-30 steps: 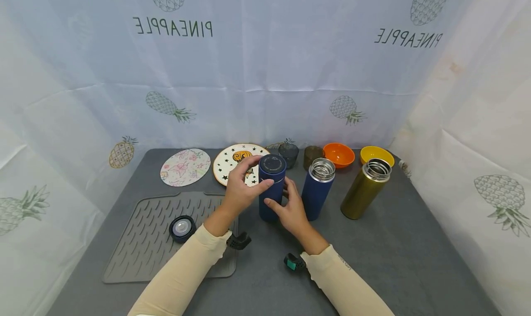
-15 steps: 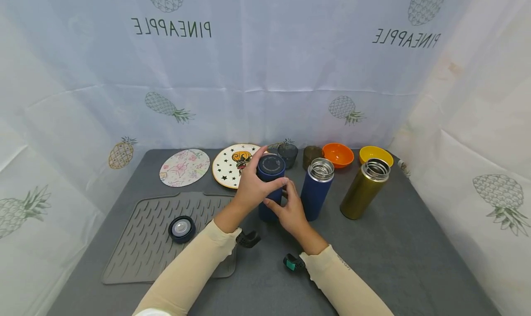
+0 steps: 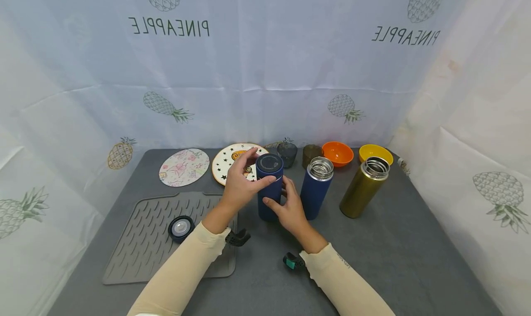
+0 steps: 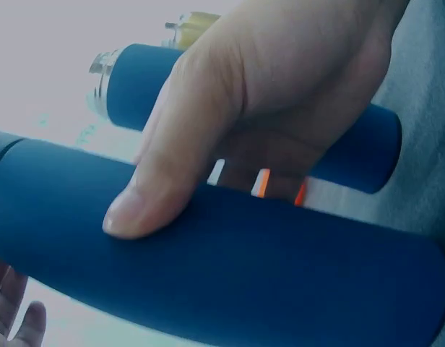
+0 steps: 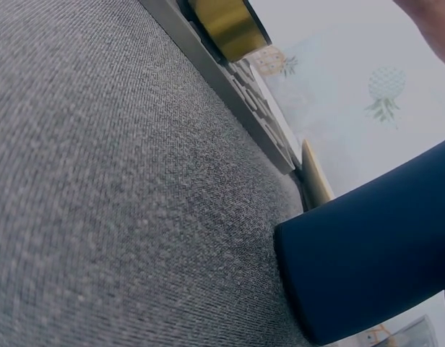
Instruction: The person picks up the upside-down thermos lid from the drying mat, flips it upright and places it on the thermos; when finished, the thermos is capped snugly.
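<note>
In the head view a dark blue vacuum flask [image 3: 268,207] stands upright on the table, its round lid [image 3: 269,163] on top. My left hand [image 3: 240,184] is around the lid, thumb in front and fingers behind on the left. Lower down, my right hand [image 3: 290,210] grips the flask's body; its thumb [image 4: 139,210] lies along the blue wall in the left wrist view. Close on the right stands a second blue flask [image 3: 316,191] without a lid, its steel mouth showing. The right wrist view shows the held flask's base [image 5: 316,289] against the table.
An uncapped gold flask [image 3: 361,191] stands farther right. On the left, a grey drying mat [image 3: 137,242] bears a loose lid [image 3: 181,228], gold-sided in the right wrist view. Two plates, two dark cups [image 3: 287,154], an orange bowl [image 3: 338,153] and a yellow bowl [image 3: 375,154] line the back.
My left hand swung right around the lid half a second ago and has turned back left. The right hand keeps its grip on the flask, which stays in place.
</note>
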The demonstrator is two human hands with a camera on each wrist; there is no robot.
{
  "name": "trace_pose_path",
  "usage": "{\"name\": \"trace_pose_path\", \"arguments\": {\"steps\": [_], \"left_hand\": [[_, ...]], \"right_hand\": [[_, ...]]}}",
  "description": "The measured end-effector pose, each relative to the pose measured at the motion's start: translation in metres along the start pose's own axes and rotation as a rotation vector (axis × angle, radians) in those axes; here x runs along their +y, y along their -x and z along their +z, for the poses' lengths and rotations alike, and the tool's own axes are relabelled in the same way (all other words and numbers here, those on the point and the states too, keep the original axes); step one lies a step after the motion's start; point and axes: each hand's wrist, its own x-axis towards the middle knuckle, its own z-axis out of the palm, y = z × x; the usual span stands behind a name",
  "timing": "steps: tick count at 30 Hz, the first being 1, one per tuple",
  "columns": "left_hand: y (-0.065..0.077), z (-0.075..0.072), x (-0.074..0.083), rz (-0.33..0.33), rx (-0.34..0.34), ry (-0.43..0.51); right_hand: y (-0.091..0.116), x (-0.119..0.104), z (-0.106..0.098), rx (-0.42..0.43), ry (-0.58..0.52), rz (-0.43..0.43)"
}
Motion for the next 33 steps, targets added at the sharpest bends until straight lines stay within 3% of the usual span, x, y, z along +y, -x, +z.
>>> {"name": "trace_pose_path", "arguments": {"steps": [8, 12, 15, 18, 22, 25, 29, 33], "left_hand": [[0.004, -0.005, -0.001, 0.040, -0.027, 0.096], [0.005, -0.007, 0.018, 0.063, -0.058, 0.135], [0.005, -0.007, 0.032, 0.042, -0.089, 0.149], [0.004, 0.000, 0.020, -0.005, -0.110, 0.164], [0.001, 0.010, 0.003, -0.086, -0.112, 0.194], [-0.001, 0.016, 0.004, -0.148, -0.124, 0.249], [-0.005, 0.021, 0.003, -0.182, -0.147, 0.313], [-0.006, 0.019, 0.001, -0.183, -0.141, 0.272]], "right_hand": [[-0.001, 0.003, -0.001, -0.016, -0.013, 0.025], [0.000, 0.004, 0.000, -0.009, -0.010, 0.001], [0.000, 0.003, 0.000, 0.003, 0.001, -0.026], [0.001, 0.002, 0.000, 0.011, 0.007, -0.039], [-0.002, 0.026, 0.005, 0.020, 0.009, -0.037], [-0.005, 0.045, 0.008, 0.028, 0.012, -0.048], [-0.004, 0.045, 0.008, 0.038, 0.020, -0.063], [-0.004, 0.045, 0.007, 0.033, 0.011, -0.058]]}}
